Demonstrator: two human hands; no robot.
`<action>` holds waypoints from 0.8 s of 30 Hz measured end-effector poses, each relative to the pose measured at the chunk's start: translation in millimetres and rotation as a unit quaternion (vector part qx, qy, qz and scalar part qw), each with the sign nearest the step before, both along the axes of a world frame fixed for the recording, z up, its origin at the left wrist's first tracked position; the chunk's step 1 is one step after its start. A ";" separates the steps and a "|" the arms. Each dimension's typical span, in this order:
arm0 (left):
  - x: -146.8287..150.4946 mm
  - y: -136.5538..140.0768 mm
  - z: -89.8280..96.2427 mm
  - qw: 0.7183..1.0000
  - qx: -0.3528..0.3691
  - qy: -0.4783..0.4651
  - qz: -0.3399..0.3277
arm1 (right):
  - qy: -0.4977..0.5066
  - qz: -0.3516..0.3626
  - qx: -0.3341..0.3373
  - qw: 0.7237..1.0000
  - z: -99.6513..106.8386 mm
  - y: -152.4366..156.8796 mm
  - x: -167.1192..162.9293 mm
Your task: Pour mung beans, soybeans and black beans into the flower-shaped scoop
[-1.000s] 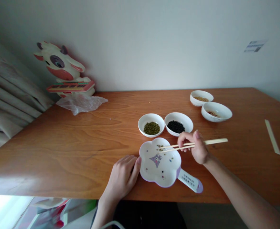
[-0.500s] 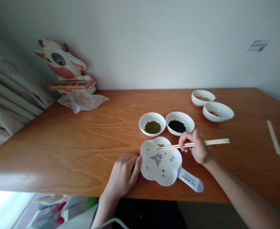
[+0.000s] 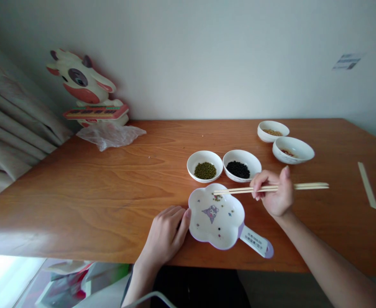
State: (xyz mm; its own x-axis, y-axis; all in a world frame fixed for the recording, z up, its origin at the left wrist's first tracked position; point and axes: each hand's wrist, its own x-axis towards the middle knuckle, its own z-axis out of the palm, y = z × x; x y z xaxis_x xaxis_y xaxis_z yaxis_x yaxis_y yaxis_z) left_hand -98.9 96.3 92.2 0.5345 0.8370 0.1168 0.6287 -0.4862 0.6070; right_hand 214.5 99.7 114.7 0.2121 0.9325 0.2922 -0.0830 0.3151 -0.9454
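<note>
- Wooden surface [image 3: 111,192] against a pale wall [image 3: 188,60], with a cow toy [image 3: 84,87] and a clear plastic bag [image 3: 111,136] at the far left.
- Right hand [image 3: 274,194]: pinching a pair of chopsticks [image 3: 311,186], tips close together over the far part of the flower-shaped dish [image 3: 204,233]; whether they grip anything, I cannot tell.
- Left hand [image 3: 165,233]: fingers curled together on the surface, thumb at the dish's left rim; I cannot tell if it grips.
- Dish: near middle, handle pointing near right, a few small beans [image 3: 218,198] by the chopstick tips.
- Just beyond it: a bowl of green beans [image 3: 204,156] on the left, a bowl of black beans [image 3: 254,163] on the right.
- Far right: two more white bowls [image 3: 305,152]; nearer, a pale strip [image 3: 368,186].
</note>
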 end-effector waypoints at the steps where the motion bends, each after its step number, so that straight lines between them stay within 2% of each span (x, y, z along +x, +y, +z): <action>1: -0.1 0.0 -0.3 1.000 -0.001 0.001 0.000 | 0.017 -0.016 0.011 1.000 1.9 1.0 0.8; 5: -0.3 -0.2 -0.3 1.000 -0.004 0.000 -0.001 | 0.052 -0.032 0.030 0.998 6.0 3.9 4.0; 10: 0.0 -0.6 0.4 1.000 -0.004 0.002 -0.001 | 0.017 0.042 0.034 0.998 9.2 4.0 4.5; 13: 0.4 -0.4 0.5 1.000 -0.005 0.004 -0.002 | 0.028 0.095 0.011 0.995 13.4 4.2 5.3; 24: 2.4 -0.1 3.5 1.000 -0.010 0.005 -0.002 | 0.074 0.191 -0.082 0.975 27.1 3.4 11.2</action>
State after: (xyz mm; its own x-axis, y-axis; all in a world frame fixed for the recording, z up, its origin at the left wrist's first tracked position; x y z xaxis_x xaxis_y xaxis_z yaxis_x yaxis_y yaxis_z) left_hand -96.5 96.2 95.8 0.5386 0.8372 0.0948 0.6328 -0.4762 0.6105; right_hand 225.8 103.1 141.7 -0.1313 0.9835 0.1241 -0.3042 0.0791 -0.9493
